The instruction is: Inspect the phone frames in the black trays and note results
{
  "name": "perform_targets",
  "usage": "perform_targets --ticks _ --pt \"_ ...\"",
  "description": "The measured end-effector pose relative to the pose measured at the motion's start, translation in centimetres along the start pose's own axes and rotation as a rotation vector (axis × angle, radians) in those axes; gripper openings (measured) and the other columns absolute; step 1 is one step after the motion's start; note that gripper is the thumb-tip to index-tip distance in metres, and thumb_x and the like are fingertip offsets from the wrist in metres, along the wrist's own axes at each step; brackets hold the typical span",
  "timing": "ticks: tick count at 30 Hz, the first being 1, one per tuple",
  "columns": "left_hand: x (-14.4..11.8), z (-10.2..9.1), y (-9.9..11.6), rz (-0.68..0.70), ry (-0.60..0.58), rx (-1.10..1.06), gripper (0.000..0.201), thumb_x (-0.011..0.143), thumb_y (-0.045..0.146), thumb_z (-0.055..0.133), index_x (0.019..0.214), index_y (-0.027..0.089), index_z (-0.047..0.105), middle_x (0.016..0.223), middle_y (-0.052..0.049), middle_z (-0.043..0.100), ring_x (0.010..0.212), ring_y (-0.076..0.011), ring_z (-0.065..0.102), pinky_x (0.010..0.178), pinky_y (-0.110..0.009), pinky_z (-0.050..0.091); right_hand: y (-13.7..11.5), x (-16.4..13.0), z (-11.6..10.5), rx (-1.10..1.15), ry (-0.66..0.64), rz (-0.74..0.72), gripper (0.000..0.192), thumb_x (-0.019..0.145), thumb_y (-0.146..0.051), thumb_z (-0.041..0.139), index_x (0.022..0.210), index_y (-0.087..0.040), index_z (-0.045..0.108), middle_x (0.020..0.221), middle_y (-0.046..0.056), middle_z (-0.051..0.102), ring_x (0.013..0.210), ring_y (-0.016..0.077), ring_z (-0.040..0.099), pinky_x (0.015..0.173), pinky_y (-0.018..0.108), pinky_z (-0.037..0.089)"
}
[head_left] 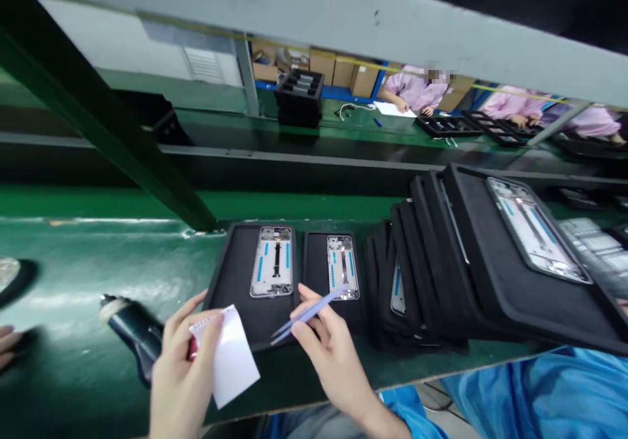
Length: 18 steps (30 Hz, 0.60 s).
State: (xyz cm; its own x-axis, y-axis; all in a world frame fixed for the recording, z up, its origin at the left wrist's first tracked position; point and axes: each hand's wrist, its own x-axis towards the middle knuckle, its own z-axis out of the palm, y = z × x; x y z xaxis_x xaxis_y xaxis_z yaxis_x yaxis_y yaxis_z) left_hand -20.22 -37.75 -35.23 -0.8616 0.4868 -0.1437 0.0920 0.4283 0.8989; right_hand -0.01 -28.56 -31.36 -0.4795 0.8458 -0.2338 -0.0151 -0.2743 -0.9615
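My left hand (189, 354) pinches a small white paper sheet (235, 360), and a bit of something red shows behind its fingers. In my right hand (326, 337) is a pair of blue-purple tweezers (307, 315), the tips pointing left toward the sheet but apart from it. Just beyond my hands, a phone frame (273, 262) with blue strips and a black flex strip rests in a black tray (235, 256). A second phone frame (343, 265) lies in another black tray to its right, partly covered by the tweezers.
Leaning stacked black trays (432, 256) stand at right, another phone frame (537, 229) on the top one. A dark electric screwdriver (132, 334) lies left of my hand. Part of another person's hand (7, 344) shows at the left edge. Co-workers in pink sit across the line.
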Motion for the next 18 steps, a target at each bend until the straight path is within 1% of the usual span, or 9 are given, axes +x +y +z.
perform_targets --ticks 2,4,6,9,11,13,14,16,18 --pt "-1.3 1.6 -0.5 0.057 -0.061 -0.071 0.044 0.086 0.068 0.079 0.092 0.025 0.082 0.166 -0.007 0.066 0.145 -0.0378 0.066 0.092 -0.035 0.061 -0.1 -2.0 -1.9 -0.043 0.038 -0.037 0.047 0.097 -0.069 0.081 0.117 -0.026 0.078 0.131 0.015 0.082 0.133 0.0309 0.077 0.122 0.041 0.057" --pt "-2.8 3.9 -0.8 0.099 -0.127 -0.139 0.047 0.087 0.071 0.078 0.091 0.025 0.082 0.165 -0.008 0.066 0.144 -0.0368 0.067 0.095 -0.034 0.061 0.3 -3.6 -3.9 -0.097 0.126 -0.07 0.051 0.097 -0.074 0.078 0.112 -0.026 0.08 0.147 0.018 0.077 0.151 0.0342 0.067 0.126 0.042 0.054" --pt "-4.1 6.3 -0.7 0.123 -0.2 -0.198 0.052 0.088 0.076 0.077 0.088 0.024 0.082 0.163 -0.012 0.068 0.145 -0.0382 0.067 0.102 -0.036 0.061 1.2 -4.6 -5.9 -0.147 0.221 -0.084 0.056 0.096 -0.078 0.076 0.112 -0.025 0.082 0.159 0.019 0.071 0.161 0.0371 0.057 0.13 0.045 0.05" --pt "-5.5 8.8 -0.4 0.103 -0.364 -0.231 0.062 0.079 0.085 0.079 0.084 0.024 0.083 0.164 -0.019 0.068 0.147 -0.0445 0.066 0.109 -0.043 0.061 3.2 -5.4 -7.8 -0.212 0.269 -0.077 0.056 0.098 -0.077 0.075 0.118 -0.025 0.082 0.15 0.018 0.077 0.159 0.0373 0.059 0.133 0.048 0.047" --pt "-5.8 9.3 -0.4 0.04 -0.458 -0.232 0.066 0.072 0.088 0.082 0.083 0.023 0.084 0.168 -0.02 0.065 0.146 -0.0474 0.067 0.106 -0.044 0.063 4.7 -5.7 -8.1 -0.266 0.26 -0.082 0.05 0.099 -0.072 0.076 0.117 -0.026 0.084 0.146 0.016 0.079 0.162 0.0364 0.056 0.136 0.048 0.044" --pt "-5.4 9.4 -0.6 -0.052 -0.508 -0.252 0.068 0.068 0.089 0.084 0.084 0.023 0.084 0.171 -0.018 0.063 0.147 -0.0484 0.066 0.101 -0.043 0.066 6.0 -5.8 -7.6 -0.32 0.271 -0.094 0.044 0.099 -0.067 0.079 0.113 -0.026 0.086 0.153 0.015 0.075 0.168 0.0363 0.048 0.137 0.048 0.041" --pt "-5.0 9.5 -0.7 -0.096 -0.526 -0.265 0.068 0.066 0.09 0.085 0.084 0.023 0.083 0.171 -0.016 0.063 0.15 -0.0485 0.064 0.103 -0.043 0.066 6.5 -5.8 -7.1 -0.336 0.292 -0.097 0.04 0.099 -0.063 0.08 0.113 -0.026 0.086 0.158 0.015 0.072 0.17 0.0364 0.045 0.138 0.048 0.04" --pt "-4.0 9.6 -0.9 -0.167 -0.574 -0.275 0.07 0.059 0.09 0.089 0.082 0.024 0.082 0.165 -0.014 0.069 0.157 -0.0493 0.058 0.116 -0.046 0.061 7.2 -5.5 -6.1 -0.349 0.346 -0.082 0.031 0.099 -0.052 0.082 0.115 -0.026 0.086 0.168 0.014 0.065 0.172 0.0359 0.042 0.137 0.046 0.041" --pt "-3.1 9.9 -0.8 -0.168 -0.617 -0.252 0.071 0.049 0.088 0.095 0.079 0.026 0.082 0.15 -0.013 0.08 0.162 -0.05 0.053 0.131 -0.048 0.049 7.4 -5.1 -5.3 -0.362 0.404 -0.055 0.022 0.098 -0.039 0.085 0.116 -0.026 0.087 0.172 0.014 0.062 0.171 0.0359 0.044 0.135 0.044 0.043"
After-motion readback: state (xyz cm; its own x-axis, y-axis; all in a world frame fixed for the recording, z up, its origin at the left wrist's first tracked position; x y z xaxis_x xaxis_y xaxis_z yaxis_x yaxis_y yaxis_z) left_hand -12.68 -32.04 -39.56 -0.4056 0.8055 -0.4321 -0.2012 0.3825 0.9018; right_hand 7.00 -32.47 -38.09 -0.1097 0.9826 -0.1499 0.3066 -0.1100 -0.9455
